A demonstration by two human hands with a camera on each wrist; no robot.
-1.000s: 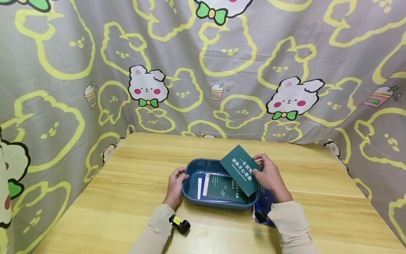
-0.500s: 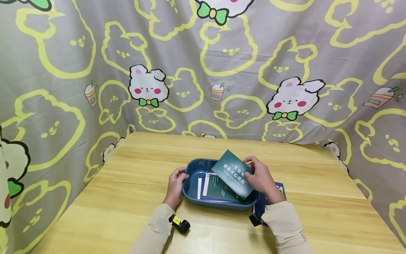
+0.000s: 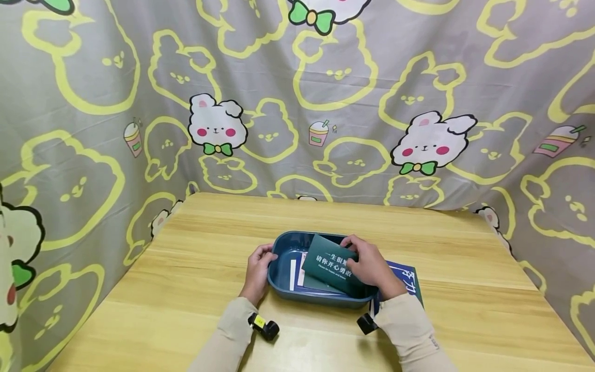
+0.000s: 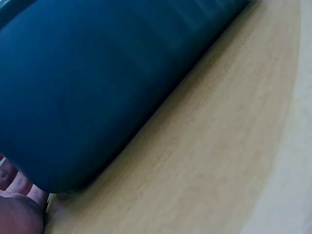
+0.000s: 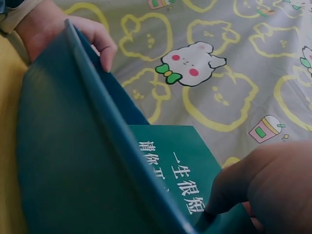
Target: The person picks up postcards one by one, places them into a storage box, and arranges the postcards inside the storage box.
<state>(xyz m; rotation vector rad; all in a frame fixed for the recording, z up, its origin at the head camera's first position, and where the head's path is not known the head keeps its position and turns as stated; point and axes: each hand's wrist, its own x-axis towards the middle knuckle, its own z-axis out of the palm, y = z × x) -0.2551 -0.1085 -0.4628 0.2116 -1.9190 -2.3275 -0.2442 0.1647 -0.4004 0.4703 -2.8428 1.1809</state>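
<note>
Tub (image 3: 321, 299), dark blue and the only one, sits on the wooden table (image 3: 162, 310) with two hands at it. The left hand (image 3: 257, 273) grips its left end, thumb over the rim. The right hand (image 3: 372, 267) pinches a green booklet (image 3: 325, 262), thumb in front, tilted in the tub's right half with its lower edge below the rim; whether it touches what lies beneath, I cannot tell. Its cover reads 一生很短, then 请你开心勇敢, over a small line, "Please be happy and brave". Under it I count at least two more, a second green booklet (image 3: 313, 282) and a blue booklet (image 3: 297, 275), too overlapped for a sure number. Right of the tub, partly hidden by the sleeve (image 3: 404, 328), lies at least one large blue booklet (image 3: 406, 281), white characters on it, one looking like 力. Three pink cups (image 3: 318, 135) are printed on the curtain (image 3: 265, 57)
</note>
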